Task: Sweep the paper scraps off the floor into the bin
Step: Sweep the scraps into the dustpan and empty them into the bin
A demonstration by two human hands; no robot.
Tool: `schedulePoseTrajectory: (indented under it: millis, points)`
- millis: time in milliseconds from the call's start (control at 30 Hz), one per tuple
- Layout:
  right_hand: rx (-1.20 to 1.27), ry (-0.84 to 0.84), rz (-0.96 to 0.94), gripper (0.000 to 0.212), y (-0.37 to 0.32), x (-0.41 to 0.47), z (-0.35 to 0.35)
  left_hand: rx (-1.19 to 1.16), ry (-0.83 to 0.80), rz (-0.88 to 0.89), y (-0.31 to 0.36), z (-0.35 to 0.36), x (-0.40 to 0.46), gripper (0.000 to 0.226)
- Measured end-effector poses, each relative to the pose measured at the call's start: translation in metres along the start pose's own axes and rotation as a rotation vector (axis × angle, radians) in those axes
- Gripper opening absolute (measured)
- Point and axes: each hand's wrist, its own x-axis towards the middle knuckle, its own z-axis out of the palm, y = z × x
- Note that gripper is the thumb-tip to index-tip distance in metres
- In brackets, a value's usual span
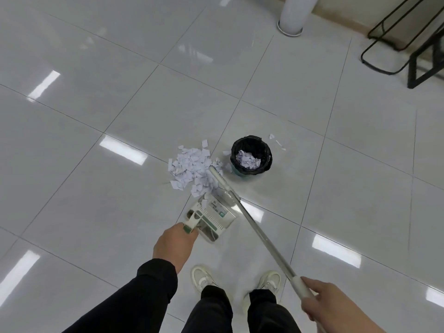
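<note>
A pile of white paper scraps (191, 168) lies on the glossy tiled floor. Just right of it stands a small round bin (251, 155) with a black liner and scraps inside. My left hand (175, 245) grips the handle of a white and green dustpan (210, 216), whose mouth sits at the near edge of the pile. My right hand (323, 300) holds the long pale broom handle (259, 233). The broom's head (215, 174) rests at the right side of the pile. A few stray scraps (276, 140) lie behind the bin.
My two white shoes (204, 278) stand on the tiles below the dustpan. A white column base (290, 22) rises at the top. Black metal furniture legs (406, 51) occupy the top right corner. Open floor stretches to the left.
</note>
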Motion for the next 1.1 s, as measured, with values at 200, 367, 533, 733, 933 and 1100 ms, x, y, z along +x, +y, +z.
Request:
schedulePoseTrajectory:
  millis: [200, 367, 533, 733, 933, 1100]
  points:
    - [0.011, -0.011, -0.090, 0.029, -0.028, 0.039, -0.015, -0.110, 0.060, -0.106, -0.041, -0.018, -0.012, 0.042]
    - [0.011, 0.049, -0.113, 0.018, -0.066, 0.107, -0.011, -0.142, 0.101, -0.176, -0.074, -0.029, -0.015, 0.043]
    - [-0.048, -0.009, -0.052, 0.018, -0.100, 0.155, 0.001, -0.169, 0.126, -0.222, -0.084, -0.027, -0.005, 0.045]
    - [-0.250, -0.100, -0.026, 0.016, -0.107, 0.160, 0.029, -0.130, 0.143, -0.142, -0.063, -0.044, 0.031, 0.044]
    - [-0.265, -0.146, -0.020, 0.010, -0.092, 0.120, 0.016, -0.191, 0.157, -0.073, -0.018, -0.052, 0.078, 0.040]
    - [-0.217, -0.166, -0.013, 0.027, -0.068, 0.079, -0.010, -0.222, 0.147, -0.079, -0.013, -0.042, 0.087, 0.037]
